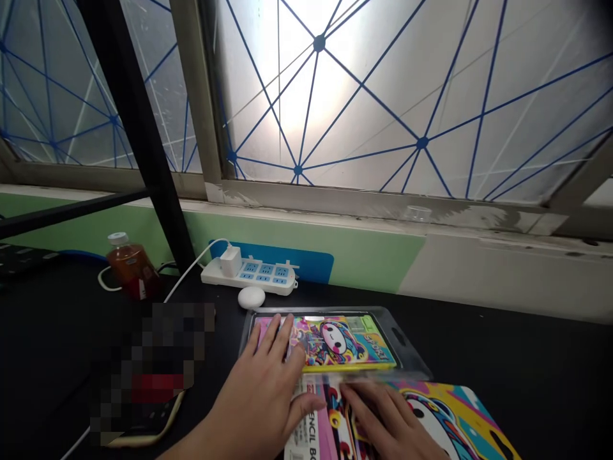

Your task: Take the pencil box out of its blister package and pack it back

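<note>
Lying in a clear plastic tray (414, 367) in front of you is a bright pencil box (335, 342), with a white cartoon face on its top and a yellow near edge. The tray sits flat on the black worktop (550, 390), right in the middle. Your left hand (268, 383) rests over the left end of the box, its fingers a bit apart and its thumb stuck out wide to the side. Just on your side of the tray is a colorful printed card (460, 421), with a white strip that has the letters "ENCIL" on it. Your right hand (390, 418) lies on this card with its fingers bent down; you cannot tell if it pinches the card, because the thumb is hidden.

Past the tray there is a small round white thing (251, 297), and just behind it a white power strip (263, 276) with a white plug (230, 260) in it. A white cord (191, 268) runs from the plug toward a phone (143, 434) on your left, mostly blurred out. Farther back on the left stands a bottle (134, 265) with a white cap, near a slanted black post (129, 108). Behind everything is a window (383, 108) with blue lines.
</note>
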Available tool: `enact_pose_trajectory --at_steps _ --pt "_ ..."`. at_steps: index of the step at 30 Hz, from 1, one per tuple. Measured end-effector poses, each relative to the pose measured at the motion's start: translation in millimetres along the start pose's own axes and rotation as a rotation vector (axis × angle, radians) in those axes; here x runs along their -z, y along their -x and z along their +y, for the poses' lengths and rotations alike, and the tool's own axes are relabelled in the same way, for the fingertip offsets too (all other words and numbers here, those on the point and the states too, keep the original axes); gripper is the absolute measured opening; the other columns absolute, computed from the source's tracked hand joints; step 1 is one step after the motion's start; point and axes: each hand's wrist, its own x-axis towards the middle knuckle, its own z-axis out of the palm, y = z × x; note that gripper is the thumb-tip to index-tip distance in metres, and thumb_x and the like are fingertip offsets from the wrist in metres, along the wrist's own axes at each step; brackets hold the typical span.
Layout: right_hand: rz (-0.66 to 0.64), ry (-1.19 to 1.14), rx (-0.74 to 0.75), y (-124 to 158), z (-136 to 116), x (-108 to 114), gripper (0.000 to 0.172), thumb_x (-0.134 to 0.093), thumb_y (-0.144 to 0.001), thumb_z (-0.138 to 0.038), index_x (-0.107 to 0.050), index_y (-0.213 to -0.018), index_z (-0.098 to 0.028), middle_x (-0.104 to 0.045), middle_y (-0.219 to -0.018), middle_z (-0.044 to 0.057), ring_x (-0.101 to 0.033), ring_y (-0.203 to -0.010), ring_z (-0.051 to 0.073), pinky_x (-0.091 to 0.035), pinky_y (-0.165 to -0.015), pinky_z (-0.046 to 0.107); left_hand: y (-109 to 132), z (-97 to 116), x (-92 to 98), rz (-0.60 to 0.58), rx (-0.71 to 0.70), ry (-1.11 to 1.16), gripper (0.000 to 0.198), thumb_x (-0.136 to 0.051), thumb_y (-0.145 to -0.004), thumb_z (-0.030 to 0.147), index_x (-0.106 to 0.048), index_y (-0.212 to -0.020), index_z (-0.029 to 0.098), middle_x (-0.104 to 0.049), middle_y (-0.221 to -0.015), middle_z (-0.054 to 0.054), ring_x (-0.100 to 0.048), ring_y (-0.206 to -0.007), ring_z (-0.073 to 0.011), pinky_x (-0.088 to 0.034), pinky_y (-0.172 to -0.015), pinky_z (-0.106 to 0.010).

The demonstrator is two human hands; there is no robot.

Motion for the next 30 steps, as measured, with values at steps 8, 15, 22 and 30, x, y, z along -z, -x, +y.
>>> enact_pose_trajectory --at_steps 8,15,22,30 --pt "-0.072 0.009 -0.112 3 -1 11 0.057 -0.067 -0.092 -0.06 -0.061 -0.137 -0.027 -0.067 -0.14 0.013 -0.069 -0.12 0.035 -0.065 -0.089 0.044 -3 -2 1.4 0.004 0.035 -0.017 0.07 -0.039 -0.102 0.069 -0.042 -0.16 0.028 -0.033 -0.165 -0.024 -0.025 -0.151 -0.0508 -0.034 -0.113 -0.074" --pt "-0.106 -0.144 -0.434 -9 -14 20 0.024 -0.066 -0.094 -0.043 -0.066 -0.104 -0.021 -0.071 -0.103 0.012 -0.069 -0.092 0.029 -0.06 -0.077 0.044 -3 1 8.6 -0.046 0.075 -0.081 0.054 -0.044 -0.105 0.058 -0.065 -0.14 0.022 -0.036 -0.165 -0.018 -0.03 -0.151 -0.0479 -0.035 -0.113 -0.072" --pt "-0.119 -0.245 -0.574 -11 -27 34 0.028 -0.053 -0.101 -0.046 -0.053 -0.084 -0.023 -0.064 -0.081 0.005 -0.06 -0.076 0.024 -0.044 -0.065 0.033 -3 -6 -4.6 0.01 0.089 -0.123 0.053 -0.046 -0.105 0.046 -0.051 -0.153 0.026 -0.039 -0.165 -0.011 -0.031 -0.153 -0.0421 -0.034 -0.115 -0.07" --pt "-0.345 -0.35 -0.702 11 72 85 0.052 -0.043 -0.099 -0.065 -0.053 -0.069 -0.023 -0.059 -0.068 0.001 -0.053 -0.063 0.018 -0.033 -0.059 0.031 -3 -11 0.0 0.03 0.023 0.054 0.045 -0.033 -0.109 0.046 -0.072 -0.129 0.034 -0.044 -0.163 -0.005 -0.034 -0.152 -0.0417 -0.031 -0.113 -0.076"
